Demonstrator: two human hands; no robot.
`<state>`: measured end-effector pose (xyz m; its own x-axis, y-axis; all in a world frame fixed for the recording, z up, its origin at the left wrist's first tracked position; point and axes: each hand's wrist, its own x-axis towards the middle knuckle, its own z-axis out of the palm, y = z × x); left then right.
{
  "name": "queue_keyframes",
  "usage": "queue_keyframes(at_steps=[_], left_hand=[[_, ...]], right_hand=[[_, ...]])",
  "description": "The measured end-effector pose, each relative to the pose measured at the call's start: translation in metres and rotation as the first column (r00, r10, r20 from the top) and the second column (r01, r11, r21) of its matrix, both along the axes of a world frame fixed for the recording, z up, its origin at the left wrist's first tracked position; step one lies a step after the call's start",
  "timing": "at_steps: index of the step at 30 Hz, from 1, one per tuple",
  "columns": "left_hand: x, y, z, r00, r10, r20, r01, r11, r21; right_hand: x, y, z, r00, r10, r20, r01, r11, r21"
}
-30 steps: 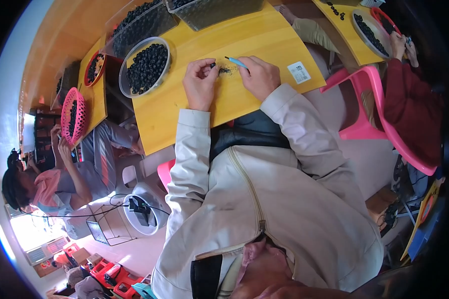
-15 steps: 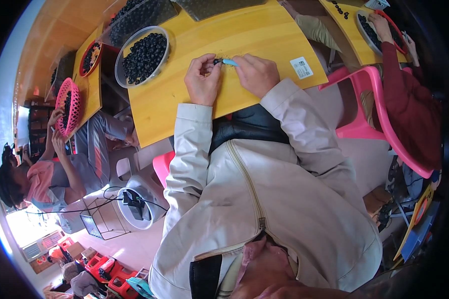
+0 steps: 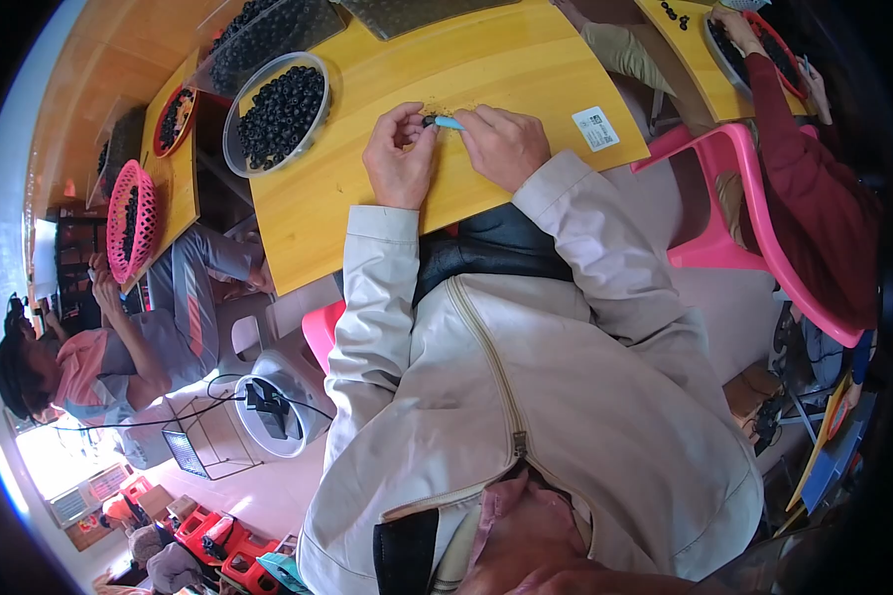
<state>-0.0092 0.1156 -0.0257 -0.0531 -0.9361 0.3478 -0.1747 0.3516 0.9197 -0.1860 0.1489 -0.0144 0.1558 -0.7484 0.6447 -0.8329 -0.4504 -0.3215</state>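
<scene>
Over the yellow table, my left hand [image 3: 399,164] pinches a small dark round piece [image 3: 429,120] between thumb and fingers. My right hand [image 3: 507,147] grips a slim light-blue tool [image 3: 448,123], its front end against or very close to the piece. The tool's tip is too small to make out, and its rear is hidden inside my right hand. Fine crumbs lie on the wood just beyond my fingers. To the left of my hands stands a clear round bowl [image 3: 231,149], heaped with similar dark round pieces [image 3: 280,114].
A white printed label [image 3: 595,129] lies on the table [image 3: 367,69] to the right. Clear bins [image 3: 278,30] stand at the far edge. Other people work at neighbouring tables, one beside a pink basket [image 3: 147,213], another near a pink chair [image 3: 754,208]. A bucket [image 3: 268,436] stands on the floor.
My hands keep nearly the same grip on the piece and the tool. The person on the left has drawn a hand back from the pink basket. The whole view has shifted slightly.
</scene>
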Motion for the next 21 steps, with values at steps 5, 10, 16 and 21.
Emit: queue_keyframes(at_steps=[5,10,16,21], left_hand=[[0.0008,0.0036,0.0005,0.994,-0.009,-0.111,0.01,1.0,0.005],[-0.0005,0.005,0.003,0.988,-0.008,-0.155,0.01,1.0,0.011],[0.0058,-0.0008,0.0031,0.999,0.042,-0.02,-0.045,0.989,-0.139],[0.0027,0.0003,0.0035,0.999,0.041,0.002,-0.04,0.985,-0.171]], right_hand=[[0.0023,-0.0042,-0.005,0.995,-0.103,-0.01,0.103,0.994,0.027],[0.0001,-0.0049,-0.0053,0.992,-0.122,0.016,0.122,0.992,0.038],[0.0015,-0.0079,0.0002,0.996,-0.095,0.002,0.094,0.992,0.085],[-0.0006,-0.0087,-0.0028,0.995,-0.099,0.01,0.098,0.994,0.057]])
